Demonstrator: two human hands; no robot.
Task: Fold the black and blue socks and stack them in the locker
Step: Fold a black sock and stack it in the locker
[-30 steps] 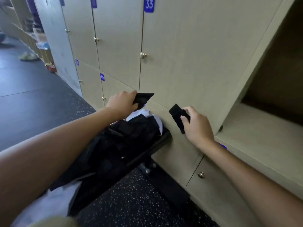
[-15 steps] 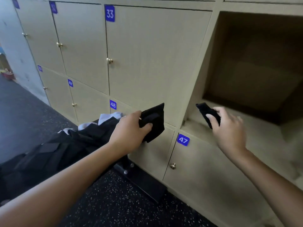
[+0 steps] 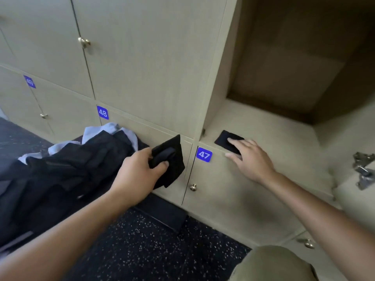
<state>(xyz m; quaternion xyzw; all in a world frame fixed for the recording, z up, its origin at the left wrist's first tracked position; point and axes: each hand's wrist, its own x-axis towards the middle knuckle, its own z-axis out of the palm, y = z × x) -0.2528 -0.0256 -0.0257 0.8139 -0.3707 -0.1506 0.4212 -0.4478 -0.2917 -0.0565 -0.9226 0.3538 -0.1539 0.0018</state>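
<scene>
From the head camera, a wall of pale beige wood-grain laminate locker doors [image 3: 142,63] fills the upper left, each door with a small round brass knob [image 3: 83,42] and the lower ones with square blue number plates, one reading 48 [image 3: 102,112] and one reading 47 [image 3: 204,154]. To the right, one open beige locker compartment [image 3: 284,126] shows a bare shelf floor and a shadowed brown back wall; a metal hinge [image 3: 363,171] shows at the right edge of the picture. On the shelf floor, close to its front left corner, lies a small flat folded black sock [image 3: 224,139]. The right hand [image 3: 247,157] rests on it with fingers straight and slightly spread, fingertips pressing the sock's near side while the thumb lies on the shelf's front edge. The left hand [image 3: 140,169] is out in front of the door numbered 48, its thumb and curled fingers pinching a second folded black sock [image 3: 172,161], which hangs in the air below the shelf level and just left of the plate 47. Behind that hand, a heap of black and pale blue clothes [image 3: 67,165] lies on a dark bench beside the lockers. The floor [image 3: 142,250] is dark rubber flecked with white. A khaki-clad knee [image 3: 274,264] shows at the bottom right.
</scene>
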